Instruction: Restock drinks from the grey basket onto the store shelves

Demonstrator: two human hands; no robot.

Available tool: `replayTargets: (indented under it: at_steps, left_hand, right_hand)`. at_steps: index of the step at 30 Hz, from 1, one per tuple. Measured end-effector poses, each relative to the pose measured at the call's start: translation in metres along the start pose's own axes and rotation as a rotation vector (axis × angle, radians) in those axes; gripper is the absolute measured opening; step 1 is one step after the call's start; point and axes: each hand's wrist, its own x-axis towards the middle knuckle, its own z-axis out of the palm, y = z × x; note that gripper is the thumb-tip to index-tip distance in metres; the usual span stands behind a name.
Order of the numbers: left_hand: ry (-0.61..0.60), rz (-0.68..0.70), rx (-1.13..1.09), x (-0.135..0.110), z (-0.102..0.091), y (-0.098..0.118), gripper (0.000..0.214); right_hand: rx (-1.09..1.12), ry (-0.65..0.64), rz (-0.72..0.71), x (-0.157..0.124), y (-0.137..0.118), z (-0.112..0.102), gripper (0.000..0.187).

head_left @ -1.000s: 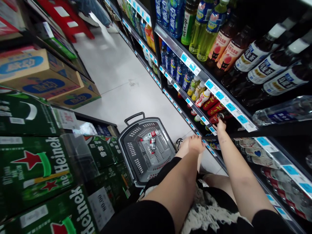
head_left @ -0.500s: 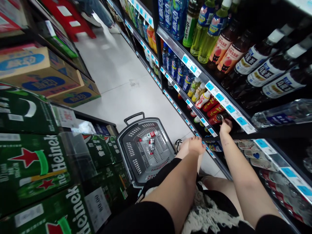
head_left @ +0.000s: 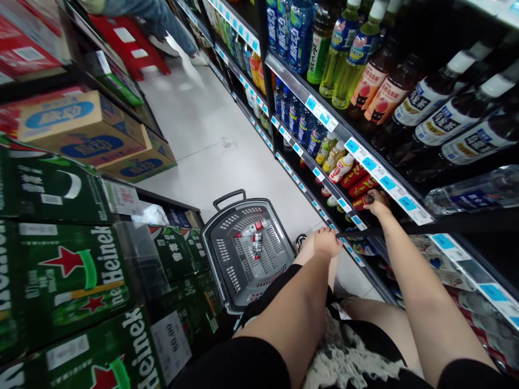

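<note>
In the lower shelf compartment, my right hand (head_left: 380,205) is closed around the dark top of a small red-labelled bottle (head_left: 360,202). My fingers partly cover it. Beside it in the same row are red cans or bottles (head_left: 363,185) and a white-and-red bottle (head_left: 341,167). My left hand (head_left: 328,241) rests on my bent knee, its fingers lying over it and holding nothing. A grey shopping basket (head_left: 227,270) stands on the floor left of my knees. Inside it lie two small clear bottles (head_left: 257,244) with red on them.
Drink shelves with a price-tag rail (head_left: 385,181) run along my right. Green Heineken boxes (head_left: 77,270) are stacked at my left, with brown cartons (head_left: 93,140) beyond. Farther up the aisle are a red stool (head_left: 133,46) and another person's legs (head_left: 174,32).
My right hand and the small bottle have shifted slightly, and more of its red label shows in line with the row. My left hand stays on the knee. The whole view has turned a little.
</note>
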Motion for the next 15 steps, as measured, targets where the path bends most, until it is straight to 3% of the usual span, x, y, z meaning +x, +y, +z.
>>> replayTargets:
  at_steps: [3, 7, 10, 15]
  left_hand:
    - [0.002, -0.008, -0.004, 0.0, -0.002, 0.001, 0.03]
    - [0.0, 0.0, 0.002, -0.001, -0.001, 0.002, 0.031]
    - [0.003, 0.005, 0.006, -0.001, 0.002, 0.003, 0.031]
    - [0.0, 0.006, 0.017, 0.0, 0.005, 0.004, 0.031]
  right_hand:
    - [-0.045, -0.049, -0.089, -0.002, -0.003, -0.005, 0.05]
    - [-0.16, 0.126, 0.018, -0.013, -0.008, 0.001, 0.047]
    - [-0.236, 0.088, 0.03, -0.013, -0.007, 0.006, 0.044]
    - [-0.022, 0.077, -0.003, 0.002, 0.002, 0.005, 0.044]
